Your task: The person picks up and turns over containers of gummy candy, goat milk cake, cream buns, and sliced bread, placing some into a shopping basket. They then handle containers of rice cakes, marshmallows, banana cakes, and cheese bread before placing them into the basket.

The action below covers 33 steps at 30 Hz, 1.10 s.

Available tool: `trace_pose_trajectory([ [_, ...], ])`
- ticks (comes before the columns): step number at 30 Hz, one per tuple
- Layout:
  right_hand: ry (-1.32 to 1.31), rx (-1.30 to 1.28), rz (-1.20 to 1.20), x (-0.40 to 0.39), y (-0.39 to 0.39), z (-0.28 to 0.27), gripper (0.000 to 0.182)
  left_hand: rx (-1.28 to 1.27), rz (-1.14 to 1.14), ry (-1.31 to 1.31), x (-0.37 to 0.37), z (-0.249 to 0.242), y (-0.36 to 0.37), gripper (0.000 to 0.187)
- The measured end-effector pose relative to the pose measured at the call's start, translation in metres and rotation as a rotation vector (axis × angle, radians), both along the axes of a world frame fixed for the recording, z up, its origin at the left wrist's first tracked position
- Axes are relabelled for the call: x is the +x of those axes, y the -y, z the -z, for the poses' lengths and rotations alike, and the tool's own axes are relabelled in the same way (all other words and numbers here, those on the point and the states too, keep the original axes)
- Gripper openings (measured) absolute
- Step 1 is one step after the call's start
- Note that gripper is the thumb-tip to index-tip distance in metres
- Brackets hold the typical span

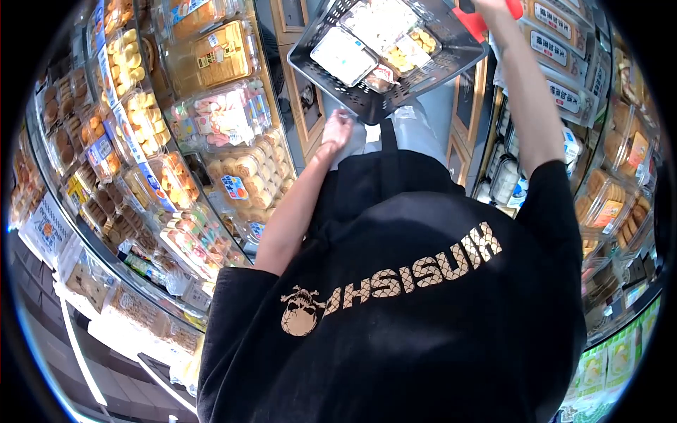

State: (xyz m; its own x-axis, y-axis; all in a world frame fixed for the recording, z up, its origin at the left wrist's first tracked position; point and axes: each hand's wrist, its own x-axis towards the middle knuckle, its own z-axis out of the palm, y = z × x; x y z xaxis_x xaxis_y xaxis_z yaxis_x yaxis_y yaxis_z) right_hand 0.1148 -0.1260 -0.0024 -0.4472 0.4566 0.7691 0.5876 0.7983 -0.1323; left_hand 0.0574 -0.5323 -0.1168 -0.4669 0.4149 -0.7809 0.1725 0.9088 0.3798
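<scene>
A black shopping basket (374,106) with red handle parts hangs in front of my body at the top of the view. My right hand (489,5), partly cut off by the top edge, is closed on the basket's red handle (474,24). Inside the basket lie clear plastic packs: a white-labelled box (344,56), a pack with yellow pieces (409,52) and a small bag (381,79). My left hand (338,128) hangs just beside the basket's near left corner, its fingers loosely curled with nothing visible in them.
Shelves of packaged pastries (247,169) stand close on my left, with more packs (144,127) farther left. On my right are shelves with boxed goods (557,60) and round baked goods (599,204). Grey floor (430,106) and wooden-framed panels (465,106) show below the basket.
</scene>
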Motion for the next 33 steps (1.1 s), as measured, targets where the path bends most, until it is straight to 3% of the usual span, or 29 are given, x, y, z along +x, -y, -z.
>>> trace_pose_trajectory([
  [2, -0.159, -0.032, 0.112, 0.0, 0.057, -0.006, 0.036, 0.079, 0.005, -0.04, -0.03, 0.04, 0.033, 0.035],
  [4, -0.088, -0.525, 0.022, 0.038, 0.107, 0.055, 0.05, 0.141, 0.049, -0.187, -0.06, 0.039, 0.026, 0.035],
  [5, -0.212, -0.612, 0.155, 0.045, 0.149, 0.08, 0.049, 0.189, 0.093, -0.261, -0.079, 0.052, 0.022, 0.038],
  [6, -0.15, -0.584, 0.365, 0.06, 0.198, 0.128, 0.053, 0.211, 0.139, -0.358, -0.095, 0.06, 0.012, 0.035],
  [8, -0.17, -1.064, 0.667, 0.088, 0.284, 0.197, 0.069, 0.298, 0.269, -0.633, -0.128, 0.1, 0.006, 0.045],
  [10, -0.249, -1.437, 0.93, 0.105, 0.348, 0.246, 0.07, 0.345, 0.233, -0.674, -0.149, 0.126, -0.017, 0.053],
  [12, -0.379, -1.613, 0.825, 0.105, 0.371, 0.272, 0.068, 0.304, 0.253, -0.697, -0.173, 0.156, -0.033, 0.057],
  [13, -0.45, -1.696, 0.769, 0.106, 0.38, 0.286, 0.067, 0.264, 0.292, -0.582, -0.186, 0.175, -0.04, 0.054],
  [14, -0.251, -1.461, 0.664, 0.112, 0.391, 0.319, 0.057, 0.223, 0.331, -0.465, -0.197, 0.189, -0.043, 0.052],
  [16, -0.199, -1.517, 0.727, 0.096, 0.381, 0.314, 0.049, 0.041, 0.29, -0.227, -0.203, 0.189, -0.057, 0.044],
  [17, -0.179, -1.437, 0.708, 0.097, 0.381, 0.326, 0.046, 0.204, 0.435, -0.435, -0.201, 0.192, -0.052, 0.037],
  [20, -0.126, -1.386, 0.701, 0.102, 0.376, 0.317, 0.043, 0.186, 0.452, -0.399, -0.198, 0.193, -0.04, 0.033],
  [26, 0.062, -1.378, 0.749, 0.118, 0.328, 0.304, 0.032, 0.108, 0.249, -0.329, -0.148, 0.185, 0.016, 0.029],
  [30, 0.17, -1.448, 0.716, 0.116, 0.291, 0.297, 0.035, 0.165, 0.116, -0.469, -0.114, 0.199, 0.039, 0.026],
  [33, 0.228, -1.347, 0.753, 0.113, 0.277, 0.307, 0.04, 0.128, 0.136, -0.613, -0.108, 0.208, 0.038, 0.026],
])
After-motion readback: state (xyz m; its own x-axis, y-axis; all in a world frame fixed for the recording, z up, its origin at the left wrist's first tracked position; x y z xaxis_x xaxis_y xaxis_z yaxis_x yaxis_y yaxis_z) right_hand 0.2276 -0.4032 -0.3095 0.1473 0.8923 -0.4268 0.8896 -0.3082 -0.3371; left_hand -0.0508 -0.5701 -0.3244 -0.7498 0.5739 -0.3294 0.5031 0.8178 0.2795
